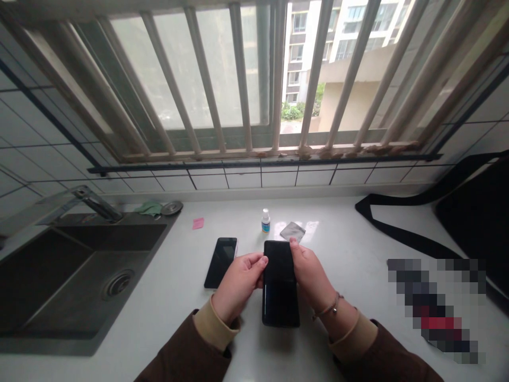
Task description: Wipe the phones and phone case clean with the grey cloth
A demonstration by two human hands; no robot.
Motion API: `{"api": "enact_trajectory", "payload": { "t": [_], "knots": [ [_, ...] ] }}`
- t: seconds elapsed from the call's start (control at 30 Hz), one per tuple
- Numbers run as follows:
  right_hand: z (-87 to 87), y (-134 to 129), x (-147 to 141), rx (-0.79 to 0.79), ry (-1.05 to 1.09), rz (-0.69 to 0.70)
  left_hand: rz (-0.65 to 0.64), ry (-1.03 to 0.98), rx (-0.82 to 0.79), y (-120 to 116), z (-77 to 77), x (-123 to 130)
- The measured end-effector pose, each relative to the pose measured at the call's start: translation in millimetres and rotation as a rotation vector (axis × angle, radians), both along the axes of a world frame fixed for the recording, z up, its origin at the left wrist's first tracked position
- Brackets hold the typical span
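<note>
A black smartphone (280, 286) with a dark screen is held upright between my two hands, above the white countertop. My left hand (244, 281) grips its left edge, thumb on the front. My right hand (312, 273) grips the opposite edge, thumb near the top corner; its other fingers are hidden behind the phone. Left of my left hand, a second smartphone (221, 263) lies screen up on the counter. Behind the held phone stand a small white bottle (265, 223) with a colored label and a flat grey square cloth (293, 232).
A dark sink (135, 241) with a chrome faucet (97, 204) lies left; a green cloth (150, 208) and a metal strainer (172, 207) sit at its rim. A pink note (198, 223) lies on the counter (178, 318). A black strap (397, 233) and a blurred-out item (433, 313) are on the right.
</note>
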State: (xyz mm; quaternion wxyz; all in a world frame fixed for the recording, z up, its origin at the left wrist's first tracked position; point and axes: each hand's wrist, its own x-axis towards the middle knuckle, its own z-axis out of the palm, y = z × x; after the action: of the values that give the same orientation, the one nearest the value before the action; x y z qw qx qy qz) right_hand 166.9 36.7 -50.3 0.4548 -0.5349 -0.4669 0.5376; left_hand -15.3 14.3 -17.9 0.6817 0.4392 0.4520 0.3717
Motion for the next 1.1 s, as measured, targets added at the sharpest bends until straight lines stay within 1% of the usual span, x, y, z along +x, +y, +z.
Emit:
{"api": "enact_trajectory", "payload": {
  "t": [0.17,0.23,0.3,0.37,0.47,0.53,0.6,0.67,0.77,0.87,0.97,1.03,1.1],
  "knots": [
    [1.8,0.4,1.4,0.034,-0.177,-0.043,-0.049,0.044,0.002,-1.8,-1.1,-0.3],
    [3.8,-0.7,1.2,0.024,-0.145,-0.037,-0.030,0.084,0.022,-2.8,-1.6,0.4],
    [6.9,-2.7,0.3,0.008,-0.055,-0.011,0.014,0.098,0.032,-3.4,-1.4,1.6],
    [10.6,-5.3,-1.5,-0.006,0.017,0.054,0.090,0.054,0.028,-2.8,-0.2,2.7],
    [14.4,-9.0,-5.2,-0.059,0.063,0.170,0.297,-0.076,0.066,0.5,2.9,2.3],
    [14.4,-10.4,-7.7,-0.091,0.096,0.188,0.447,-0.160,0.123,3.6,4.7,0.4],
    [13.2,-10.8,-9.3,-0.087,0.090,0.181,0.534,-0.232,0.167,6.3,5.7,-1.8],
    [11.9,-10.5,-9.9,-0.041,0.052,0.171,0.551,-0.291,0.179,8.1,5.6,-3.3],
    [11.1,-9.6,-9.3,-0.004,0.000,0.148,0.540,-0.337,0.154,8.7,4.2,-3.6],
    [10.1,-9.0,-7.9,0.000,-0.056,0.107,0.545,-0.337,0.138,7.7,3.1,-2.1],
    [8.2,-9.1,-6.6,0.040,-0.119,0.054,0.539,-0.316,0.149,6.3,2.9,0.0],
    [8.1,-9.6,-6.7,0.050,-0.088,0.057,0.539,-0.302,0.165,5.9,3.0,1.1],
    [9.8,-10.5,-7.8,0.036,-0.001,0.125,0.549,-0.301,0.191,5.9,3.3,1.9]
  ]
}}
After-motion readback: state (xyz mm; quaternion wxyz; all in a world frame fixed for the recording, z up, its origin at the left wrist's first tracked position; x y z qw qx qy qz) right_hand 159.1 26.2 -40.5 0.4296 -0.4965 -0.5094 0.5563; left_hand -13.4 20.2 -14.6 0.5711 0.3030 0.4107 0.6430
